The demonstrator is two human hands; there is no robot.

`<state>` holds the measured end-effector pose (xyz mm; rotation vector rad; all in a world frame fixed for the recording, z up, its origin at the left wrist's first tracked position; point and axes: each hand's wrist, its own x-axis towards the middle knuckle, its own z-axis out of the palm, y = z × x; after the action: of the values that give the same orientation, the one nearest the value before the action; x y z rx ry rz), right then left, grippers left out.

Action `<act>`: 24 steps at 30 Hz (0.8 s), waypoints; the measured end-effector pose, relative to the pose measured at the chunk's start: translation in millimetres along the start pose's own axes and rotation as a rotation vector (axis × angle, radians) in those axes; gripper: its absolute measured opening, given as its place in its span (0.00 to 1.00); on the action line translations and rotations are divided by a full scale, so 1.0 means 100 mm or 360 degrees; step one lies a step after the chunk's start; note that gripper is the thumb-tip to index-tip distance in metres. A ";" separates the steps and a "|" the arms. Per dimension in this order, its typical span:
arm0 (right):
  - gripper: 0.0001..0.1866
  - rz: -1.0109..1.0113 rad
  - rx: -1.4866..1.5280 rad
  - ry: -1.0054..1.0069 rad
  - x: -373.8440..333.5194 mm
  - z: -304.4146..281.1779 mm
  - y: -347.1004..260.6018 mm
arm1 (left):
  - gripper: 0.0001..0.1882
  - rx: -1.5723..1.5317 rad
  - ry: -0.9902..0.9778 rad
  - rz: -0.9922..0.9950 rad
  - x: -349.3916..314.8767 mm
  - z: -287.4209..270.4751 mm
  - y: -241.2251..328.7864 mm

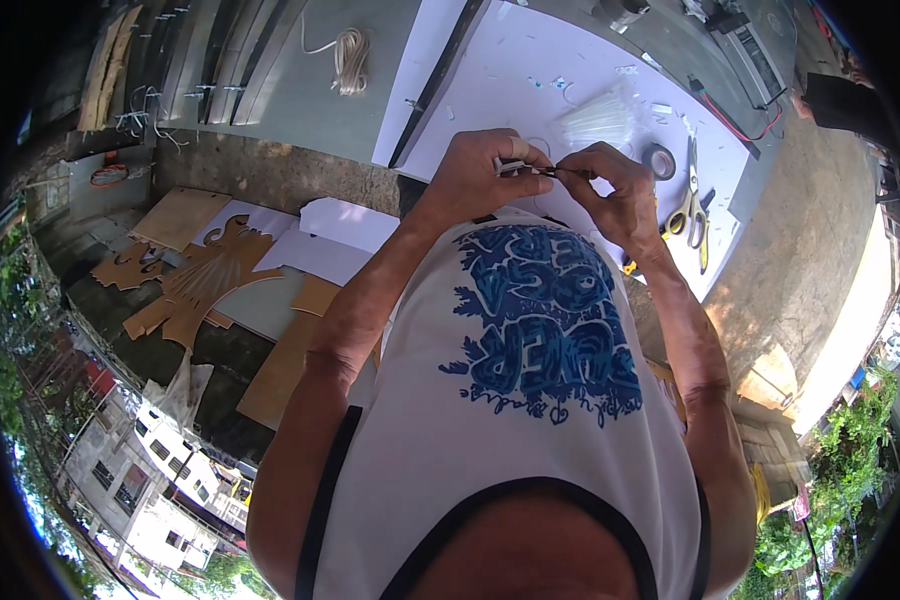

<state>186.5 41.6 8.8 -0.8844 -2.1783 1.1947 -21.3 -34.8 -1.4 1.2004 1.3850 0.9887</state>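
Observation:
Both of my hands meet over a white sheet (500, 80) on the table, close in front of my shirt. My left hand (475, 175) pinches a small whitish piece (510, 167) with a thin dark end, too small to name. The fingertips of my right hand (615, 190) are pinched at that dark end, which looks like a thin black wire (550, 171). A fine pale wire loops near the fingers. Just right of my right hand lie a roll of black tape (658, 160) and scissors (682, 215) with yellowish handles.
Clear thin strips (598, 122) and scraps lie beyond my hands. A utility knife (706, 240) is beside the scissors. Farther right sits a metal-cased box (752, 62) with red and black leads. A cord coil (350, 62) is at the back left, cut brown boards (210, 275) lower left.

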 end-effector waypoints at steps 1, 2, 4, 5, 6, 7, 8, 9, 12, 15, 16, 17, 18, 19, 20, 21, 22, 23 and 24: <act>0.05 -0.0005 -0.0012 -0.0004 -0.01 0.00 0.01 | 0.10 0.0042 0.0023 0.0065 0.01 0.01 -0.02; 0.05 -0.0012 -0.0022 -0.0010 -0.01 0.00 0.01 | 0.09 0.0085 0.0048 0.0131 0.02 0.04 -0.04; 0.05 -0.0004 -0.0023 -0.0004 0.00 0.01 0.00 | 0.09 0.0151 0.0090 0.0238 0.03 0.05 -0.08; 0.05 0.0002 -0.0024 0.0001 0.00 0.01 0.00 | 0.09 0.0174 0.0104 0.0280 0.03 0.06 -0.08; 0.05 0.0002 -0.0037 -0.0004 0.00 0.01 -0.01 | 0.09 0.0197 0.0118 0.0322 0.04 0.06 -0.08; 0.05 0.0003 -0.0050 -0.0010 0.00 0.00 -0.03 | 0.08 0.0178 0.0117 0.0261 0.03 0.05 -0.07; 0.05 0.0005 -0.0062 -0.0014 0.00 0.00 -0.03 | 0.08 0.0161 0.0114 0.0201 0.02 0.05 -0.01; 0.05 -0.0040 -0.0081 0.0000 0.00 0.01 -0.03 | 0.07 0.0144 0.0111 0.0140 0.01 0.05 0.03; 0.05 -0.0115 -0.0117 0.0030 -0.01 0.03 -0.04 | 0.06 0.0083 0.0122 0.0082 0.00 0.06 0.04; 0.06 0.0004 -0.0077 0.0016 -0.01 0.07 -0.06 | 0.06 -0.0055 0.0174 0.0067 -0.01 0.09 -0.03; 0.06 0.0091 -0.0041 -0.0010 0.00 0.07 -0.09 | 0.06 -0.0030 0.0193 0.0077 -0.01 0.08 -0.04; 0.06 0.0181 -0.0009 -0.0032 0.00 0.08 -0.11 | 0.06 -0.0008 0.0208 0.0089 -0.01 0.07 -0.04; 0.06 0.0138 -0.0028 -0.0053 0.00 0.09 -0.10 | 0.06 0.0015 0.0222 0.0101 -0.02 0.06 -0.04; 0.06 0.0094 -0.0047 -0.0075 0.01 0.09 -0.09 | 0.06 0.0022 0.0203 0.0097 -0.03 0.04 -0.03; 0.07 0.0047 -0.0064 -0.0096 0.01 0.10 -0.08 | 0.06 0.0033 0.0187 0.0094 -0.04 0.03 0.00; 0.06 0.0024 -0.0058 -0.0091 0.02 0.11 -0.07 | 0.06 0.0045 0.0172 0.0091 -0.05 0.01 0.01; 0.05 0.0001 -0.0053 -0.0086 0.03 0.13 -0.06 | 0.06 0.0060 0.0179 0.0104 -0.05 0.01 -0.01; 0.05 -0.0026 -0.0042 -0.0083 0.04 0.15 -0.05 | 0.05 0.0081 0.0192 0.0116 -0.05 0.01 -0.04; 0.05 -0.0061 -0.0075 -0.0087 0.04 0.16 -0.04 | 0.05 0.0101 0.0206 0.0127 -0.05 0.02 -0.06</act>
<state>171.7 34.1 4.5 -0.8346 -2.2651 1.1663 -20.7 -41.1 -6.8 1.2653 1.4892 1.1017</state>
